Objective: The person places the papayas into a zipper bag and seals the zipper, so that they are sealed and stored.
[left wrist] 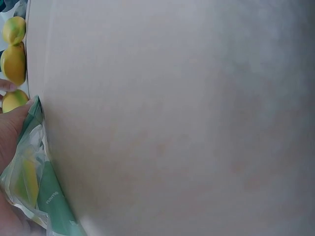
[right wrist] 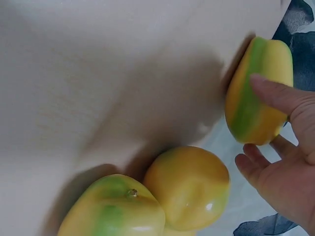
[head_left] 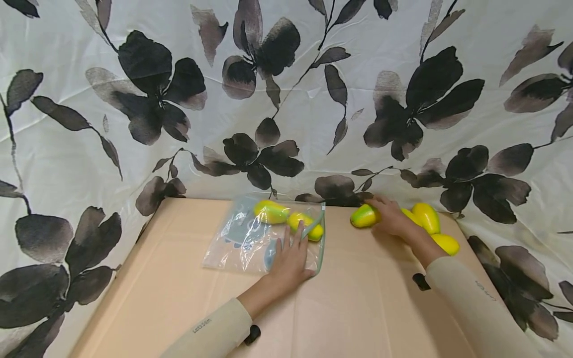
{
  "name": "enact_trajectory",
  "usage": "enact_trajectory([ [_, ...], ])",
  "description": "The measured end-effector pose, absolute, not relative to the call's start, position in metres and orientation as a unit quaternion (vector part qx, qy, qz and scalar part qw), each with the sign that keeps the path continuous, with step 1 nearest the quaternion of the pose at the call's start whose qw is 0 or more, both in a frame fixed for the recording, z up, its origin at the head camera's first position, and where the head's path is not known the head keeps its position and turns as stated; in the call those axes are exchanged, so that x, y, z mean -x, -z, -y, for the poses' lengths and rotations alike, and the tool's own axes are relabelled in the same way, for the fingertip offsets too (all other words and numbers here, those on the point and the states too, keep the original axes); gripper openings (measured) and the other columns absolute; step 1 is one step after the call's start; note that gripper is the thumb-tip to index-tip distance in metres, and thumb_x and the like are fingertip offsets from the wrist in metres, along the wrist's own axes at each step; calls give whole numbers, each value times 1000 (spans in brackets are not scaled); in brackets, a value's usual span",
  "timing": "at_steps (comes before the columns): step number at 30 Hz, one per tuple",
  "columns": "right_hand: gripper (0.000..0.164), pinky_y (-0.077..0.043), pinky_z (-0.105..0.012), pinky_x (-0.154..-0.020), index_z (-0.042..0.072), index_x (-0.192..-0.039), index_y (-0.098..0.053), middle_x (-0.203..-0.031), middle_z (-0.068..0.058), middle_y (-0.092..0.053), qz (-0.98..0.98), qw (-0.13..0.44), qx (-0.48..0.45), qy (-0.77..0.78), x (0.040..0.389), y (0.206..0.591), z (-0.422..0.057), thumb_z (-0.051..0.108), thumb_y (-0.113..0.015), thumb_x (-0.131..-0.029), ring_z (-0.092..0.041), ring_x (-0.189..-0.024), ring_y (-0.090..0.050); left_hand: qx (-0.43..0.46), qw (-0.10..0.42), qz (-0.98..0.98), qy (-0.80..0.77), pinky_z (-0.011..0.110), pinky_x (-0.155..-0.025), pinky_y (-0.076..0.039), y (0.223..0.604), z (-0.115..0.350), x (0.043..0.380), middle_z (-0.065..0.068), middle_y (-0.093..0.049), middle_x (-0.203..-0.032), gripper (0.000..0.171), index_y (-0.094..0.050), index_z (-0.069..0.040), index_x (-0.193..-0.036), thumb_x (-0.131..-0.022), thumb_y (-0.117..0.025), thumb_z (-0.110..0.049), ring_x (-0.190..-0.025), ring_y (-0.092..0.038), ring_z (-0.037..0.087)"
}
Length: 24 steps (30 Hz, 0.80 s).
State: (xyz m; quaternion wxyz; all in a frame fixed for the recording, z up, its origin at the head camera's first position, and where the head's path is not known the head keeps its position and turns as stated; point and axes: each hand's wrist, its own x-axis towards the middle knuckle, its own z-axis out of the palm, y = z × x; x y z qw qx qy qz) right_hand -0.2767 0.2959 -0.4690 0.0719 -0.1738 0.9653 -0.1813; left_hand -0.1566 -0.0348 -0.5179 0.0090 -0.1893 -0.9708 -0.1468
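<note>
My left hand (head_left: 290, 258) rests on a clear plastic bag (head_left: 237, 256) with a green edge strip, its fingers stretched out over the film. Two yellow-green mangoes (head_left: 270, 212) lie inside the bag, toward its far right part. In the left wrist view my thumb lies along the green strip (left wrist: 54, 196). At the far edge of the board, my right hand (head_left: 393, 219) grips another mango (right wrist: 241, 108), with the thumb over its near face. More mangoes (head_left: 425, 217) sit just right of that hand; in the right wrist view two show clearly, side by side.
A tan cardboard surface (head_left: 179, 298) lies under everything. Behind it and at both sides hangs white cloth (head_left: 313, 164) with dark flowers. The mangoes on the right lie close to the board's right edge.
</note>
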Motion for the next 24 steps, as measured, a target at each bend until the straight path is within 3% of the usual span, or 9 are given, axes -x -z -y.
enact_trajectory([
  [8, 74, -40, -69, -102, 4, -149, -47, -146, -32, -42, -968, 53, 160, 185, 270, 476, -298, 3, -79, -82, -54, -123, -41, 192, 8, 971, 143, 72, -116, -28, 519, 35, 158, 12, 2, -175, 110, -31, -4, -161, -79, -86, -51, -157, -8, 51],
  [16, 78, -43, -64, -107, -7, -144, -44, -136, -31, -57, -961, 41, 169, 213, 268, 485, -298, 2, -81, -76, -49, -119, -56, 188, 2, 972, 140, 72, -117, -27, 518, 34, 158, 12, 2, -175, 111, -29, -4, -162, -79, -86, -51, -157, -7, 50],
  [24, 83, -38, -63, -113, -2, -153, -35, -149, -28, -49, -948, 61, 123, 287, 250, 492, -294, 12, -81, -86, -45, -130, -50, 189, 8, 971, 146, 72, -116, -28, 517, 32, 157, 13, 1, -175, 108, -33, -3, -160, -79, -86, -50, -157, -9, 51],
])
